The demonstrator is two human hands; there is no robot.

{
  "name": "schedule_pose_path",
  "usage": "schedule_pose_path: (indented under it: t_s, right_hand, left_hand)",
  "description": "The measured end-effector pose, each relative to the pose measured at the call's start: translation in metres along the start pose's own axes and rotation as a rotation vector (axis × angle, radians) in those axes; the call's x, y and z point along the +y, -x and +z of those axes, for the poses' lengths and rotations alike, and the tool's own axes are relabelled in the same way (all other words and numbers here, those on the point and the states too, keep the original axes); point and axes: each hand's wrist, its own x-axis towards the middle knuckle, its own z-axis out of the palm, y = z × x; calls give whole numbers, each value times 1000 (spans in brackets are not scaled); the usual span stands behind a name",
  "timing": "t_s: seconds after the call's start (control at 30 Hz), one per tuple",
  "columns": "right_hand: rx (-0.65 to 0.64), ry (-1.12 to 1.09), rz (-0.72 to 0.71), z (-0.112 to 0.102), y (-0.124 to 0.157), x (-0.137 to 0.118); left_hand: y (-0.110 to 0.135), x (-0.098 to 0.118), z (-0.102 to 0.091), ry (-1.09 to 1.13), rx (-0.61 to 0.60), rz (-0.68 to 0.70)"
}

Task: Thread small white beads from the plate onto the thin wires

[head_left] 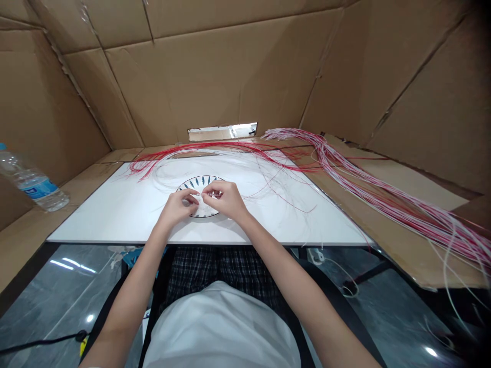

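Over a round plate with blue leaf-like marks and a dark rim, both my hands meet with fingertips almost touching. My left hand is closed in a pinch, thumb and forefinger together. A pinch also closes my right hand, just to the right of the left fingertips. Whatever lies between the fingers is too small to make out. Small whitish bits lie in the plate below, partly hidden by the hands. Behind the plate, loose red strands and white strands stretch across the white board.
A thick bundle of red and white strands runs along the cardboard at right. Thin stray threads lie on the board's right half. A water bottle leans at far left. Cardboard walls enclose the back and sides.
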Motion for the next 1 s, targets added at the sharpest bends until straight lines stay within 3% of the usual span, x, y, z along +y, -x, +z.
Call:
schedule_pose_path:
  t_s: [0.23, 0.43, 0.73, 1.0]
  right_hand:
    - [-14, 12, 9, 0, 0, 2]
    - [0, 3, 19, -1, 0, 0]
    - [19, -16, 20, -2, 0, -1]
    - [40, -15, 18, -1, 0, 0]
  left_hand:
    - [-3, -1, 0, 49, -6, -7]
    - [1, -1, 0, 102, 60, -23]
    - [3, 1, -6, 502, 218, -61]
    - [3, -3, -10, 709, 198, -36]
